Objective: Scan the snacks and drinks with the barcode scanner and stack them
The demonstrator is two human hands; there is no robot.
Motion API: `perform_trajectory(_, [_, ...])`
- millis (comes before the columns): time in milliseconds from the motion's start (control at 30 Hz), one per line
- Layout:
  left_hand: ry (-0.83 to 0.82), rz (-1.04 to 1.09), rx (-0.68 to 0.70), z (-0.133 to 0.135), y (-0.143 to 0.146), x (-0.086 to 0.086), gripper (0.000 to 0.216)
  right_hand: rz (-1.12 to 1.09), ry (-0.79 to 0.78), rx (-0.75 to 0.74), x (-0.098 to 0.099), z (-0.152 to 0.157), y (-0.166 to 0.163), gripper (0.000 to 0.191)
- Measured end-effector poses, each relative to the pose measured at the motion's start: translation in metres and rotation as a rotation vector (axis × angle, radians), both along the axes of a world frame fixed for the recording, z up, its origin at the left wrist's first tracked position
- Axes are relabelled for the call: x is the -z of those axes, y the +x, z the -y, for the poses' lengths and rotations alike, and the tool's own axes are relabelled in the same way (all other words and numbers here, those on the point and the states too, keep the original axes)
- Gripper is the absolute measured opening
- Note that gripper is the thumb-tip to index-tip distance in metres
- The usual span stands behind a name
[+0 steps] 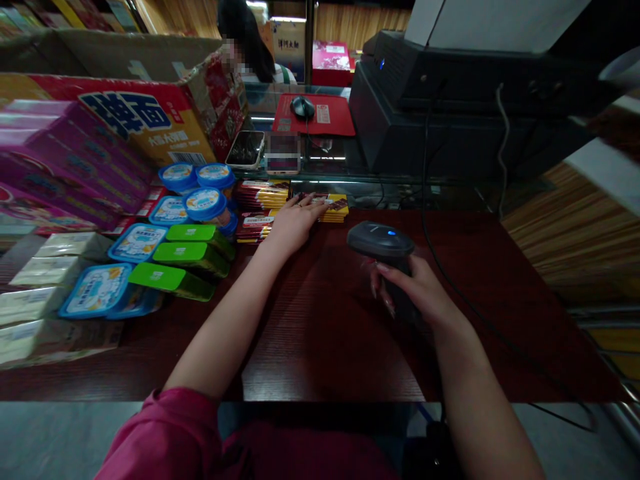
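My right hand (407,287) is wrapped around the handle of a black barcode scanner (380,239), held over the dark wooden counter with a blue light lit on its head. My left hand (299,220) lies flat with its fingers stretched out, resting on yellow and dark red packets (336,208) at the counter's back edge. Beside that hand are stacked more packets of the same colours (263,195). What lies under the palm is hidden.
Blue-lidded tubs (205,200), green boxes (180,253), pale packs (43,287) and purple boxes (65,167) crowd the left. Behind stand a large carton (165,120), two phones (246,148) and a mouse (303,107). A cable (450,283) crosses the right side. A person (250,47) is beyond.
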State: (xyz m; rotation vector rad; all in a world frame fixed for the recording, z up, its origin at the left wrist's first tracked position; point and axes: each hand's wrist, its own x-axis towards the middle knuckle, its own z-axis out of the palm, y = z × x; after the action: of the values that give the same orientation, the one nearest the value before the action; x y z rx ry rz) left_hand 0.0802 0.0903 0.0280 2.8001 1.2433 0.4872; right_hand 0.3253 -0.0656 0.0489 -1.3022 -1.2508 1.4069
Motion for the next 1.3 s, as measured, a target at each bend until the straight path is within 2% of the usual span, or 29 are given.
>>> perform_trajectory(133, [0.012,-0.027,0.015,0.005,0.002,0.001,0.067,0.005,-0.012,-0.001,0.001,-0.001,-0.002,0.045])
perform_trajectory(267, [0.072,0.002,0.002,0.014,0.009,0.000,0.058,0.007,-0.008,0.005,-0.001,-0.002,-0.003,0.046])
perform_trajectory(500, [0.040,-0.026,-0.031,0.019,0.013,-0.004,0.054,-0.011,-0.026,0.044,-0.010,0.003,-0.007,0.042])
perform_trajectory(667, [0.086,0.088,-0.026,0.041,-0.021,-0.001,0.054,-0.015,-0.046,0.045,-0.008,0.003,-0.008,0.043])
perform_trajectory(867, [0.140,0.077,-0.226,0.071,-0.079,0.016,0.054,0.032,-0.056,-0.003,0.002,-0.002,-0.006,0.049])
perform_trajectory(933, [0.126,0.057,-0.250,0.073,-0.087,0.019,0.056,0.036,-0.047,0.008,0.004,-0.002,-0.008,0.047])
perform_trajectory(1033, [0.130,0.082,-0.198,0.075,-0.088,0.018,0.049,0.037,-0.047,0.007,0.006,-0.001,-0.010,0.046])
perform_trajectory(1167, [0.203,0.263,-0.134,0.087,-0.082,0.011,0.043,0.038,-0.050,-0.018,0.005,0.001,-0.012,0.045])
perform_trajectory(1233, [0.225,0.438,-0.194,0.095,-0.077,0.007,0.040,0.023,-0.039,-0.018,0.004,0.002,-0.012,0.044])
perform_trajectory(1300, [0.176,0.674,-0.281,0.102,-0.070,0.002,0.037,-0.005,-0.031,-0.025,0.003,0.004,-0.012,0.043])
